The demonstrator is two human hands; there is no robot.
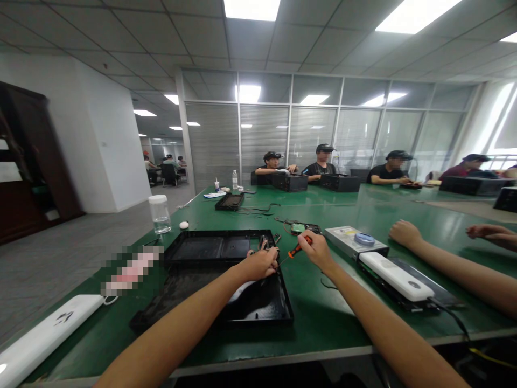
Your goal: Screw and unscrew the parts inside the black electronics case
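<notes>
The right hand (319, 250) has its grip tight around an orange screwdriver (298, 249). The left hand (260, 264) has its grip closed on wires (255, 250) at the black case (202, 249).

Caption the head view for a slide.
At a green table, the left hand grips wires by an open black case while the right hand holds an orange-handled screwdriver.

Head camera looks forward, down over table (323, 318).
</notes>
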